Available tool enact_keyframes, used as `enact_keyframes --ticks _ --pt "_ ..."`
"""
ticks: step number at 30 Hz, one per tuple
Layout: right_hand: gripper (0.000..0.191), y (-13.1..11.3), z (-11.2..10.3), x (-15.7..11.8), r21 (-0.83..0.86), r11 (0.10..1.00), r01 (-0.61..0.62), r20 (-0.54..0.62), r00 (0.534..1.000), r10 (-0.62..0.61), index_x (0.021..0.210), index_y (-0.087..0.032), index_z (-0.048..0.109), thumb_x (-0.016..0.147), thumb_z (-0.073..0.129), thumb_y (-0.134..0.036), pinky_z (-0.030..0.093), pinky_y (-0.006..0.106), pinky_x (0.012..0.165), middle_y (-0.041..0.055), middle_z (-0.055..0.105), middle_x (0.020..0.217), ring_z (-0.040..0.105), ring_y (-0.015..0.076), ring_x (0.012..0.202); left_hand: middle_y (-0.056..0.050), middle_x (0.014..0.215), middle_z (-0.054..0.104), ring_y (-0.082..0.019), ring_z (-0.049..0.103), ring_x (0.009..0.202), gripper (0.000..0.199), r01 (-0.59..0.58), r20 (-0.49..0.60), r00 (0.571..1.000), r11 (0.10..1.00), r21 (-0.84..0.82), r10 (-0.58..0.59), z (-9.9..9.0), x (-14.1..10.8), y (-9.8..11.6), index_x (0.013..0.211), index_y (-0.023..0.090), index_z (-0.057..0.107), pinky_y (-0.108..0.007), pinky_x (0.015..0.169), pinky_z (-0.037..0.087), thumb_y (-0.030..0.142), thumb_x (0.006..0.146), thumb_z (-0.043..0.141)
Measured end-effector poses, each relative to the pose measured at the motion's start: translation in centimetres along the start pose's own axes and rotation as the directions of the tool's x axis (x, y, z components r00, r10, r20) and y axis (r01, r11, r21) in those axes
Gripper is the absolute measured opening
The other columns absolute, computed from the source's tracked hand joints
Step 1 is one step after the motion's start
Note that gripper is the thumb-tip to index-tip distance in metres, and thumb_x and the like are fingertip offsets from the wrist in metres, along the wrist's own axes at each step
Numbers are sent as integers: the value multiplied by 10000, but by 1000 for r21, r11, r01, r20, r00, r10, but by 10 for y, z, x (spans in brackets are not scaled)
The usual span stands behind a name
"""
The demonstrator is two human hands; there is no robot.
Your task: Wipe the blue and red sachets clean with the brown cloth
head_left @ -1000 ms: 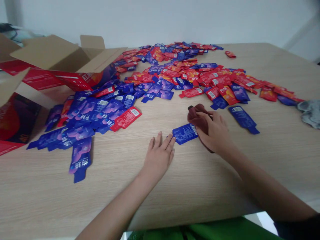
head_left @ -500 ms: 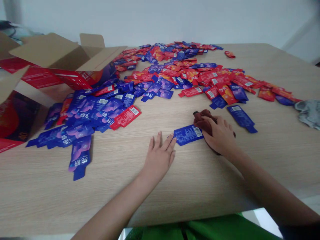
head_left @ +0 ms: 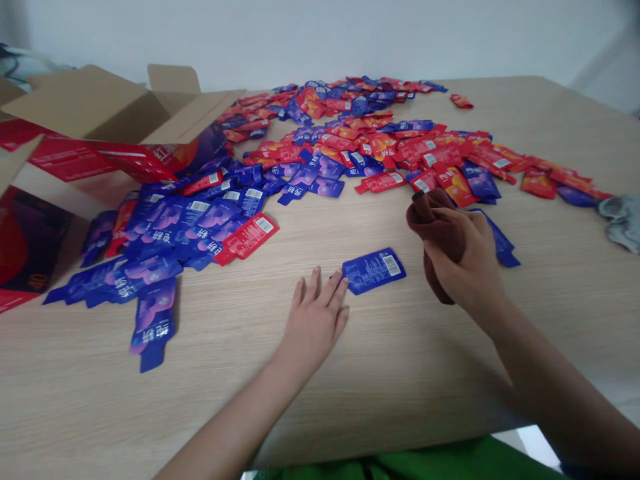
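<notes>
Brown cloth bunched in my right hand [head_left: 467, 260], flat blue sachet [head_left: 375, 269] under my left fingertips.
My right fingers are curled tight round the soft, crumpled cloth [head_left: 435, 223], just right of the sachet; my left hand [head_left: 313, 320] lies open, palm down, fingers slightly spread, touching the sachet's narrow end. Sachet: smooth, glossy, rounded corners, white barcode, flat on pale wood-grain table [head_left: 260, 407]. Glossy red and blue sachets [head_left: 200, 217] heap beyond, beside open cardboard box [head_left: 120, 110].
</notes>
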State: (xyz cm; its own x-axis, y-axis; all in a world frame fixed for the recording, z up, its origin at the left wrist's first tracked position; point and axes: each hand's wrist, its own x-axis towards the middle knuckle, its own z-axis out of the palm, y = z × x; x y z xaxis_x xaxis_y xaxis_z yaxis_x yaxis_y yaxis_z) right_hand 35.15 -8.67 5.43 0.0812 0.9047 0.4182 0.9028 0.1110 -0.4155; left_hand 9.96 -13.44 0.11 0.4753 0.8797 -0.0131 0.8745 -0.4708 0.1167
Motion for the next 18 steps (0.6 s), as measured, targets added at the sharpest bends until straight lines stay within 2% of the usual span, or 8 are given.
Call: enact_keyframes --ticks 2,4,7,9,10,12,15,18 --pt "461 -9 1 2 41 999 31 30 999 -32 1302 -272 484 843 520 -272 397 485 912 133 502 1255 497 331 1148 -30 1552 359 -370 262 1436 502 -1 1 1000 1000 1 1 0 0 0 1473 228 402 -593 1114 324 351 987 424" --pt "483 -27 10 -2 81 988 130 98 986 -137 1312 -260 486 831 539 -259 393 472 918 137 494 1281 492 324 1147 -36 1549 366 -372 262 1436 501 -3 7 1000 1000 -1 3 0 0 0 1472 226 404 -595 1113 323 351 987 425" --pt "521 -53 36 -15 54 955 292 253 921 -296 1334 -234 504 818 565 -267 385 464 894 156 496 1290 493 329 1100 -51 1517 421 -374 253 1438 487 1 18 1000 1000 -5 -1 0 0 -1 1454 213 435 -594 1120 307 357 989 419" --pt "511 -60 52 -23 -5 928 372 358 867 -346 1336 -239 525 830 564 -303 376 464 865 161 517 1268 494 336 1063 -57 1488 463 -372 251 1440 469 6 24 1000 1000 -4 -6 0 0 -1 1426 202 477 -585 1129 298 364 990 416" --pt "503 -58 58 -26 -36 919 392 390 853 -348 1332 -243 536 836 561 -321 372 463 857 161 526 1257 494 339 1055 -54 1485 468 -371 252 1440 467 5 25 1000 1000 -4 -5 0 0 -1 1421 203 484 -583 1129 298 370 990 415" --pt "497 -44 64 -28 -107 925 364 395 869 -297 1331 -244 545 842 552 -336 371 461 858 159 533 1249 493 340 1062 -38 1507 438 -366 259 1438 479 2 20 1000 1000 -6 -2 0 0 -1 1442 219 453 -583 1126 307 378 992 414" --pt "485 -6 59 -20 -211 958 193 325 938 -118 1328 -246 549 853 527 -340 394 447 842 150 545 1214 516 324 1026 -14 1550 364 -363 270 1434 505 -3 10 1000 1000 -5 3 0 0 -1 1482 242 383 -582 1118 321 376 995 407" --pt "413 25 45 -3 -272 960 70 303 953 16 1254 -276 600 865 506 -375 414 447 804 128 565 1119 538 310 948 -4 1560 341 -368 270 1432 502 0 15 1000 1000 -8 0 -1 0 0 1482 235 383 -584 1120 318 367 998 394"
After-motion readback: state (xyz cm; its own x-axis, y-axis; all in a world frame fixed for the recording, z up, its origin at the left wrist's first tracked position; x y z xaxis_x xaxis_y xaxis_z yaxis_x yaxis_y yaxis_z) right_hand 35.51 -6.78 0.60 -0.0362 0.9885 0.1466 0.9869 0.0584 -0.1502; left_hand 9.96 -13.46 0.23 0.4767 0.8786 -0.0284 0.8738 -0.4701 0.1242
